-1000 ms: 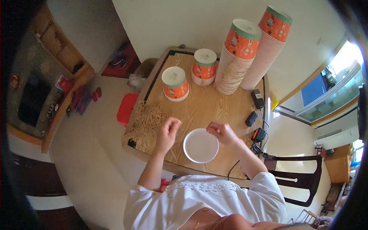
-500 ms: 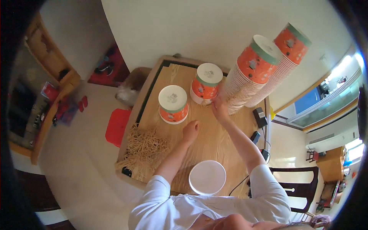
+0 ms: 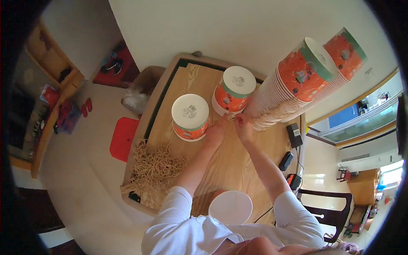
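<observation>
paper cup stacks being handled at the far side of the bench [image 3: 255, 157]
both hands meet at the foot of the tall leaning cup stack [image 3: 293, 89]; left hand [image 3: 216, 132] and right hand [image 3: 243, 124] seem to pinch something small, unclear what. two short stacks [image 3: 190, 117] stand banded-looking; rubber bands [image 3: 155, 163] and a white cup [image 3: 230, 207] wait nearby.

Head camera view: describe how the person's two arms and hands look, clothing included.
Both arms come up from the lower edge. Each wears a short white sleeve ending near the elbow: the left sleeve, the right sleeve. Below the sleeves the forearms are bare. The left hand and right hand are bare too: no gloves. No watch, ring or bracelet shows.
</observation>
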Available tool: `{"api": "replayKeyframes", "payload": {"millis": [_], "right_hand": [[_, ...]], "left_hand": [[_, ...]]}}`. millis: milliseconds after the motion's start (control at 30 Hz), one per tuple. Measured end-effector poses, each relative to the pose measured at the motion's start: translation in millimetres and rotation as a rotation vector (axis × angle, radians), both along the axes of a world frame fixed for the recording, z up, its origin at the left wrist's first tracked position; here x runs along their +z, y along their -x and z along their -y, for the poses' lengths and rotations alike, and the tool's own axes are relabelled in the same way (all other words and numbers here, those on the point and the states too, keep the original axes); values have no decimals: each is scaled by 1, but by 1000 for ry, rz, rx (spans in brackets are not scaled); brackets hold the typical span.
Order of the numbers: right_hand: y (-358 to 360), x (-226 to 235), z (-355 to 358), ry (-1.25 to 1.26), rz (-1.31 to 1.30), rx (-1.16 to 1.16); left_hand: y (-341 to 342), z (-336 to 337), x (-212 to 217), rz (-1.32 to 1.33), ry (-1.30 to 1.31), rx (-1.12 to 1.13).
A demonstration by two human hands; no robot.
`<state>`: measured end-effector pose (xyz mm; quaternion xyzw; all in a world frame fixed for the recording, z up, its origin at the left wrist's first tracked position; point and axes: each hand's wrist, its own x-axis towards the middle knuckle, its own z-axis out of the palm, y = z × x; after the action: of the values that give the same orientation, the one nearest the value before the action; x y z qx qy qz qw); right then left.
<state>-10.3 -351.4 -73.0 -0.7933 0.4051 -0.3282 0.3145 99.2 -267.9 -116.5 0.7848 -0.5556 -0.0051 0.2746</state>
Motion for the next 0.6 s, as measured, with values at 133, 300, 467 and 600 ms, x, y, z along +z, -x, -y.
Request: {"api": "replayKeyframes", "payload": {"millis": [133, 300, 467, 600], "right_hand": [[-20, 39, -8, 493, 104, -75], [-39, 107, 13, 752, -56, -26], [-40, 101, 23, 613, -256, 111], [-34, 95, 36, 646, -253, 82]], "left_hand": [[-6, 0, -2, 3, -180, -33], [-1, 4, -5, -45, -140, -51], [4, 5, -14, -199, 25, -77], [20, 7, 7, -433, -65, -50]]}}
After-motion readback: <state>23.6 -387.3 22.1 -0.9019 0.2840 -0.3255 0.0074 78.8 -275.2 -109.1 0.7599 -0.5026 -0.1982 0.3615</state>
